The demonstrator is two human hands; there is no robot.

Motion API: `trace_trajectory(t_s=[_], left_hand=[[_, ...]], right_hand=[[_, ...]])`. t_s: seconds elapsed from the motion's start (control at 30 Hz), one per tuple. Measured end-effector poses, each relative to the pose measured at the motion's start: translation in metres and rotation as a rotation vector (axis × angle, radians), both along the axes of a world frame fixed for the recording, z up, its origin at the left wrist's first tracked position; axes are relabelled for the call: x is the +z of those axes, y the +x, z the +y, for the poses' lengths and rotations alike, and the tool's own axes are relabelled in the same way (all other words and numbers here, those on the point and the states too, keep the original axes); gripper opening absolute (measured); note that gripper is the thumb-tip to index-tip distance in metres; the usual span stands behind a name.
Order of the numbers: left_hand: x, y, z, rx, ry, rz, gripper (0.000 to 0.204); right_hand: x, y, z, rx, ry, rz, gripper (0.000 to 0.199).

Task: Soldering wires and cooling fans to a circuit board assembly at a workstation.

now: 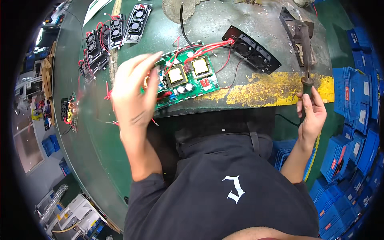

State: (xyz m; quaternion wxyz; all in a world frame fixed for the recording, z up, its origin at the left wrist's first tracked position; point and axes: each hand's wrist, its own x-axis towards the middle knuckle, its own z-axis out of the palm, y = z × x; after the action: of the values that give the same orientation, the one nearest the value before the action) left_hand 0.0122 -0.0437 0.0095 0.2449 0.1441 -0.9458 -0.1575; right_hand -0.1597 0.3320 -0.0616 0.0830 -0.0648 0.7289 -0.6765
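Observation:
A green circuit board point(188, 86) with two yellow-topped transformers and several capacitors lies at the table's near edge. My left hand point(134, 90) is over the board's left end, a little blurred, with thumb and fingers apart and nothing visible between them. On the right, my right hand point(312, 112) is closed round the green handle of a soldering iron point(307, 60). The iron points away from me, its far end over a dark metal stand point(294, 34). Red wires join the board to a black panel with two fans point(256, 50).
More fan panels point(136, 24) with red wires lie at the far left. A small wired assembly point(71, 112) sits on the left of the green table point(94, 132). The near edge carries worn yellow paint point(260, 92). Blue crates point(348, 92) are stacked at right.

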Motion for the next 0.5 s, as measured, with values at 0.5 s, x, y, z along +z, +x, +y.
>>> trace_trajectory(t_s=[0.5], left_hand=[[-0.022,-0.106,-0.033,-0.516,0.009,-0.312,0.014]], right_hand=[[0.003,0.014,-0.003,-0.035,-0.050,-0.055,0.044]])
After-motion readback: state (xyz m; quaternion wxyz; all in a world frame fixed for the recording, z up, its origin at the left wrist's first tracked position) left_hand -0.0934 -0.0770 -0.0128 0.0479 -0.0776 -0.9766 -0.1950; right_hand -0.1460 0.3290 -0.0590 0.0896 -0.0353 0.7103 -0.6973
